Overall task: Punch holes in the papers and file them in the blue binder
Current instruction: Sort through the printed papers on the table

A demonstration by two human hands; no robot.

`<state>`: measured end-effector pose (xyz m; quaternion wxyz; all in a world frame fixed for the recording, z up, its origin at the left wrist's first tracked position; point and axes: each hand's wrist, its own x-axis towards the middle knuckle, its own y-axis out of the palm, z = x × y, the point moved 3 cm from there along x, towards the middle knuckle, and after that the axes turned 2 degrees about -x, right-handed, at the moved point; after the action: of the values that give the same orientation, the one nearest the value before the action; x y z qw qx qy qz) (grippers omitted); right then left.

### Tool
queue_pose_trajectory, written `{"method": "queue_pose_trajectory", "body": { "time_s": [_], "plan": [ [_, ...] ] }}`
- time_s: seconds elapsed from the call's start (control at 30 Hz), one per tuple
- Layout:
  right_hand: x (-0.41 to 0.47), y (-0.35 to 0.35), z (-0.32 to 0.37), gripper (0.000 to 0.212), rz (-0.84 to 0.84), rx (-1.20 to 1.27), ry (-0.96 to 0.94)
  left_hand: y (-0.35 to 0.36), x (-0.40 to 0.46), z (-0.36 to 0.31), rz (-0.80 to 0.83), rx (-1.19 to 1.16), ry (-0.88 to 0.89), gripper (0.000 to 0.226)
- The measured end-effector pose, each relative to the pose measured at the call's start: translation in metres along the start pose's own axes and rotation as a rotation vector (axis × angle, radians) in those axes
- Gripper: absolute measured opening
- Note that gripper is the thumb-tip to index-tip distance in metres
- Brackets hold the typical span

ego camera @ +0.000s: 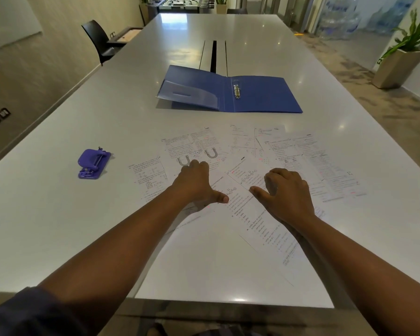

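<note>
Your left hand (195,181) and right hand (286,192) lie apart, palms down on the spread-out printed papers (298,158), holding nothing. The purple hole punch (94,163) sits off to your left, well apart. The blue binder (228,89) lies open past the papers, with no pages in it. No holes show yet, so I think nearly all the work is left

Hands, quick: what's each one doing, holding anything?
Left hand: open, pressing flat on the papers, holding nothing.
Right hand: open, resting on the papers, holding nothing.
</note>
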<state>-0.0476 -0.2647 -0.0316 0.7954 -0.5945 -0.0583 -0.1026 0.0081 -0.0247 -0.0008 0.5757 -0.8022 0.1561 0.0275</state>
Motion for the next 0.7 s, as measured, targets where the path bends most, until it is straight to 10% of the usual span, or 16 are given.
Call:
{"method": "queue_pose_trajectory", "body": {
  "time_s": [0.37,0.7],
  "plan": [
    [0.000,-0.004,0.000,0.048,-0.016,0.052,0.024,-0.008,-0.004,-0.012,0.078,-0.052,-0.054,0.096],
    [0.007,-0.006,-0.008,0.059,0.029,0.216,0.087,-0.020,-0.009,-0.006,-0.198,-0.535,0.076,0.028]
  ]
}}
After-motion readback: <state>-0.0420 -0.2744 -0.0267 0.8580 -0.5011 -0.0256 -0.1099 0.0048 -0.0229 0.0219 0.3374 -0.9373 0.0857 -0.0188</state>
